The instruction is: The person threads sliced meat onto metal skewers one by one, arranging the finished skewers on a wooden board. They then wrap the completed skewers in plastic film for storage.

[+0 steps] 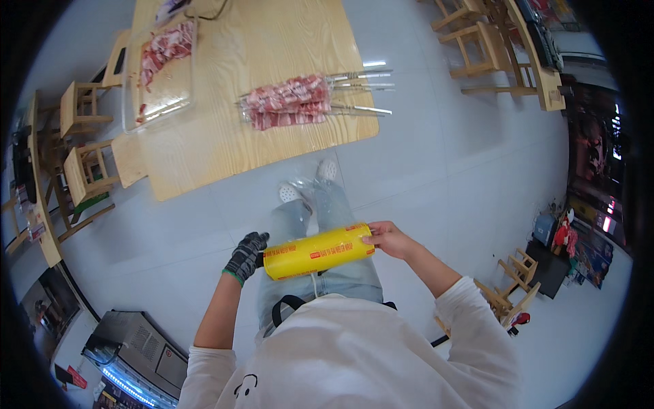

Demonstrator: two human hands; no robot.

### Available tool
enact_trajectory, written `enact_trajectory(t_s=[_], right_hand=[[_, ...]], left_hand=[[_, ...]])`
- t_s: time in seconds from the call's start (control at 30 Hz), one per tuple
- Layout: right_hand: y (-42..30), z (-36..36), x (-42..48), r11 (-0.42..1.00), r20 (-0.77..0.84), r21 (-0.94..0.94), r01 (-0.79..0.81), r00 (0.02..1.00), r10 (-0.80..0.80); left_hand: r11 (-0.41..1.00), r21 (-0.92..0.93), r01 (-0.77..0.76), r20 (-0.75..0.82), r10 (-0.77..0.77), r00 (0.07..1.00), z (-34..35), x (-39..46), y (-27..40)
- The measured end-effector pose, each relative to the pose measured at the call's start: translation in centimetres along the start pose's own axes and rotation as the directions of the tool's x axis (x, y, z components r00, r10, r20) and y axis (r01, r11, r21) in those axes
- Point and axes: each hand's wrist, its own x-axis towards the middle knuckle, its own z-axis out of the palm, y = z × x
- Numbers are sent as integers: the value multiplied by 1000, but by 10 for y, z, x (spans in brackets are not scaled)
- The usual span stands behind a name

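A yellow roll of cling film [319,251] lies crosswise in front of my waist, held at its two ends. My left hand [245,257], in a dark grey knitted glove with a green cuff, grips the left end. My bare right hand [389,240] holds the right end, the thumb on top. Clear film seems to hang beyond the roll over my legs. On the wooden table, skewered sliced meat [288,99] lies in a bundle, its metal skewers [363,110] sticking out past the right edge. A clear plastic tray [191,76] at the table's left holds loose raw meat [171,43].
The wooden table [245,148] stands before my feet. Wooden stools [84,174] and another table [43,220] are at the left, more stools [485,48] at the upper right. Behind me on the left is a metal-sided appliance [140,342]; a small wooden chair [516,273] stands at the right.
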Motion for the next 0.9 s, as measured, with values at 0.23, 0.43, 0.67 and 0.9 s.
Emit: enact_trajectory(t_s=[0.23, 0.43, 0.67, 0.9], right_hand=[[-20, 20, -51, 994, 51, 11, 105, 993, -106], [-33, 26, -76, 972, 42, -185, 145, 989, -139], [-76, 36, -86, 939, 26, -251, 236, 971, -237], [-116, 47, -75, 851, -27, -405, 335, 926, -378]], left_hand=[[981, 142, -133, 56, 126, 990, 11, -85, 19], [934, 257, -249, 91, 233, 968, 12, -114, 21], [867, 312, -388, 73, 386, 920, 32, -137, 43], [871, 188, -454, -169, 484, 858, 59, -136, 72]])
